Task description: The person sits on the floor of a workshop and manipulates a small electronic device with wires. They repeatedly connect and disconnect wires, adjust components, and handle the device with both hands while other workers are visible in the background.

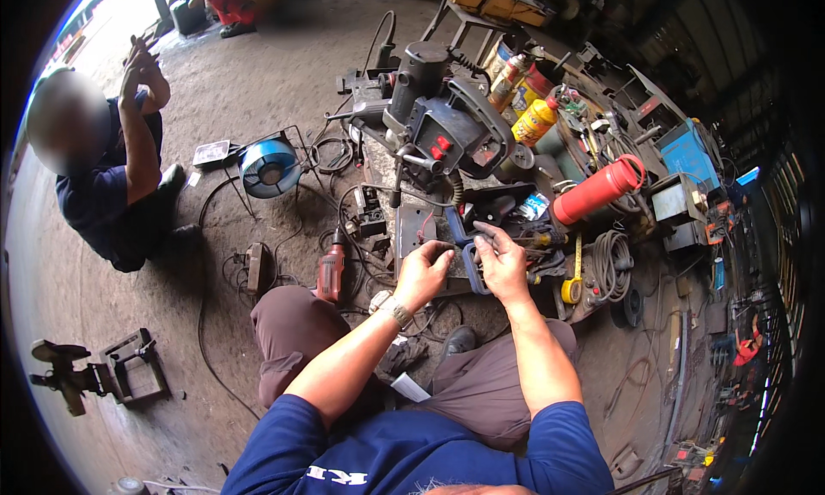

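Observation:
I sit on a workshop floor in front of a low metal bench. My left hand has its fingers pinched together over a flat grey metal plate; whether it grips a small part I cannot tell. My right hand rests on a blue-handled clamp beside the plate, fingers curled around its dark upper end. Just behind both hands stands a large dark grey drilling machine with red buttons.
A red cylinder, yellow bottle, yellow tape measure and coiled cable crowd the right. A red drill, blue wire spool and cables lie left. Another person squats at far left. A metal frame lies lower left.

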The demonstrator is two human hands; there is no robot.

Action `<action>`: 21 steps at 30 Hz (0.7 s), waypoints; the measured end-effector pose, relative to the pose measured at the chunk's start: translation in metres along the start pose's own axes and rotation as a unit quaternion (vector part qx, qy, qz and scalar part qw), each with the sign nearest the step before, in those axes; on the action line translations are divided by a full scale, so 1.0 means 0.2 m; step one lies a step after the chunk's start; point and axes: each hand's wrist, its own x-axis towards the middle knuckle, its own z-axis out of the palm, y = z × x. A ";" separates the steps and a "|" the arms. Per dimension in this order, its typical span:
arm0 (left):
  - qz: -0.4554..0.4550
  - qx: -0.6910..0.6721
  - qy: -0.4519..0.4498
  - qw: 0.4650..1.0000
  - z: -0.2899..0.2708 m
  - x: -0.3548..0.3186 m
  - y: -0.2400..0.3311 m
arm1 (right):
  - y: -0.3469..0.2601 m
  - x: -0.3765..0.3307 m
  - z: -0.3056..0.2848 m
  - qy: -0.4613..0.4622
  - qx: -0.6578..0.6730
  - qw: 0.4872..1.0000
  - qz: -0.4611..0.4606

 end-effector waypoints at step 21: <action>-0.013 0.058 0.028 0.998 -0.19 -0.08 0.13 | -0.19 0.44 0.40 -0.028 -0.362 0.929 -0.072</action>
